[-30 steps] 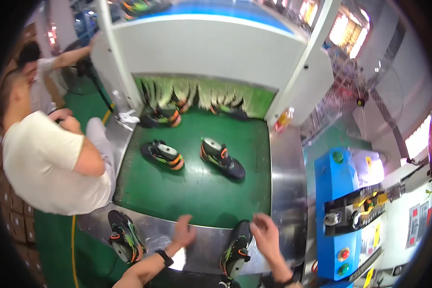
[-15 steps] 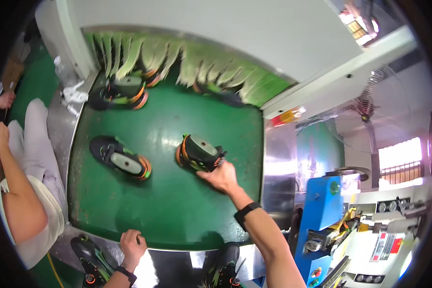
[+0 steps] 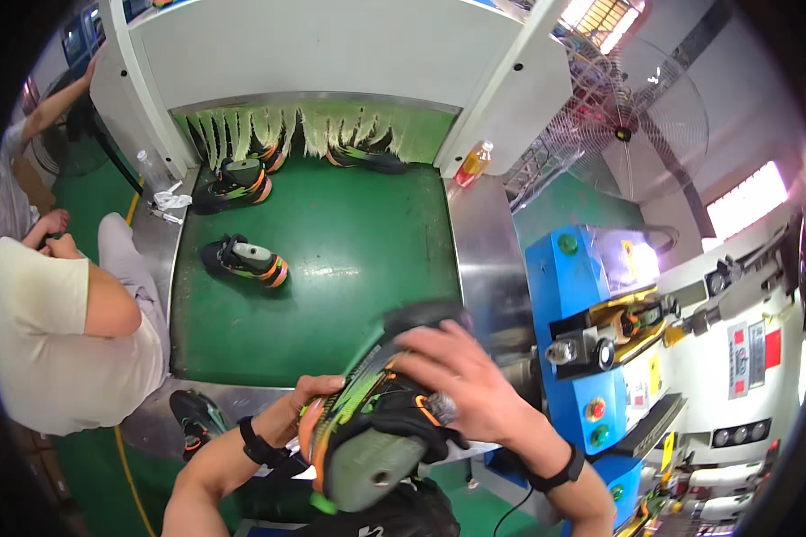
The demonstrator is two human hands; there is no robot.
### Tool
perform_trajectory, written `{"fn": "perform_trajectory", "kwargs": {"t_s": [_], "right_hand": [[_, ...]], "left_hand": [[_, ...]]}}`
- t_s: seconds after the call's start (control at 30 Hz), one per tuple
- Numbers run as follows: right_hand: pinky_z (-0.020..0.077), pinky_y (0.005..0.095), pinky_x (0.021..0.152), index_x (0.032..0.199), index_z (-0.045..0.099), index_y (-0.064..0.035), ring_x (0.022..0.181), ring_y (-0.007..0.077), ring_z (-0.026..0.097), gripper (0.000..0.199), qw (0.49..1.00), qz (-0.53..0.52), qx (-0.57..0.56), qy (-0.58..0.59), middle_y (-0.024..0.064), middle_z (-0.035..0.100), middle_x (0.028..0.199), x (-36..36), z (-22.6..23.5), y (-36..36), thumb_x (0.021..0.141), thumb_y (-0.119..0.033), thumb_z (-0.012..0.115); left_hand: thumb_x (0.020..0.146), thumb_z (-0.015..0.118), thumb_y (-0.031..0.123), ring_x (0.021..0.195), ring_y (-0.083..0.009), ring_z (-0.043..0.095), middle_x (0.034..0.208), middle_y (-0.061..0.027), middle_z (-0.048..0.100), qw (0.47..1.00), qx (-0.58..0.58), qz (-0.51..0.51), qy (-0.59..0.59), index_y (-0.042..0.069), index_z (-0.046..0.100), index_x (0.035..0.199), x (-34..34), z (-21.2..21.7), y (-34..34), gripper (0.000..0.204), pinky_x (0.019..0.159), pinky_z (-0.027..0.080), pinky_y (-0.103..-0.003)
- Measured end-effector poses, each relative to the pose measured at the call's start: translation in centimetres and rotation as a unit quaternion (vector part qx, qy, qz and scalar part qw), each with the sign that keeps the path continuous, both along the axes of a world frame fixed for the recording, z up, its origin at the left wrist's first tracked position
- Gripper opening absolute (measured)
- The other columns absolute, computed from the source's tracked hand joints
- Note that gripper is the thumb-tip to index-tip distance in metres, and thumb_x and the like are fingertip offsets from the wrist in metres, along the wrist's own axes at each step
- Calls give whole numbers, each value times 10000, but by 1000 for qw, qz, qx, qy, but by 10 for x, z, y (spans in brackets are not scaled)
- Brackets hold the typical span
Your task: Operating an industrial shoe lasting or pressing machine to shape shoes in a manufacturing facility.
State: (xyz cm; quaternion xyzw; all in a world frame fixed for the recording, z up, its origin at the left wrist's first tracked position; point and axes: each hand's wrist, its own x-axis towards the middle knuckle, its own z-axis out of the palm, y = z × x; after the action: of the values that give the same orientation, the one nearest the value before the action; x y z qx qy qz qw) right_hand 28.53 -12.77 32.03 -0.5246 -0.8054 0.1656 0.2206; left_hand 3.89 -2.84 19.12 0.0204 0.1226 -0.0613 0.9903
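Note:
A black, green and orange shoe (image 3: 354,416) is held up close in front of me, over the near edge of the green conveyor belt (image 3: 358,242). A grey-green last with a hole in its top fills the shoe's opening, and the toe points away and to the right. My left hand (image 3: 300,407) grips its left side, thumb showing and the other fingers hidden behind the shoe. From the right, my right hand (image 3: 475,385) lies over the upper, fingers bent around it. A similar shoe (image 3: 244,260) rests on the belt, left of the middle.
More shoes, including one black shoe (image 3: 233,186), sit near the fringed curtain (image 3: 345,130) of a white machine. Another shoe (image 3: 197,419) lies by the near metal edge. A seated person (image 3: 72,331) is at left; a bottle (image 3: 473,164) and a blue machine (image 3: 560,277) stand at right.
My right hand has lifted the shoe off the belt and brought it close to me. My left hand has come up and taken hold of it. The view has shifted.

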Motion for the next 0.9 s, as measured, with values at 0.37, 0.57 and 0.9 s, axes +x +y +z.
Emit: {"fn": "perform_trajectory", "kwargs": {"t_s": [0.37, 0.57, 0.9], "right_hand": [[377, 355, 1034, 1390, 276, 43, 1196, 216, 494, 903, 727, -375, -102, 566, 144, 483, 1280, -66, -40, -243, 679, -99, 813], [477, 324, 883, 1308, 441, 25, 1041, 195, 578, 643, 658, -453, -141, 584, 123, 575, 1170, -53, -17, -320, 729, -37, 715], [451, 388, 978, 1301, 430, -7, 1134, 266, 561, 672, 764, -349, 35, 542, 166, 541, 1225, -30, 1, -363, 705, 8, 739]], "left_hand": [[684, 735, 190, 1279, -233, 413, 1397, -125, 418, 907, 415, 69, 2, 6, 216, 1463, 50, 38, -144, 954, 1094, 305, -371], [830, 628, 341, 1345, -229, 351, 1468, -127, 346, 908, 339, 230, -87, -9, 153, 1489, 133, 118, -176, 885, 1140, 246, -380], [896, 453, 394, 1225, -214, 497, 1374, -157, 464, 893, 430, 48, -121, -4, 349, 1414, 171, 166, -199, 661, 1069, 361, -332]]}}
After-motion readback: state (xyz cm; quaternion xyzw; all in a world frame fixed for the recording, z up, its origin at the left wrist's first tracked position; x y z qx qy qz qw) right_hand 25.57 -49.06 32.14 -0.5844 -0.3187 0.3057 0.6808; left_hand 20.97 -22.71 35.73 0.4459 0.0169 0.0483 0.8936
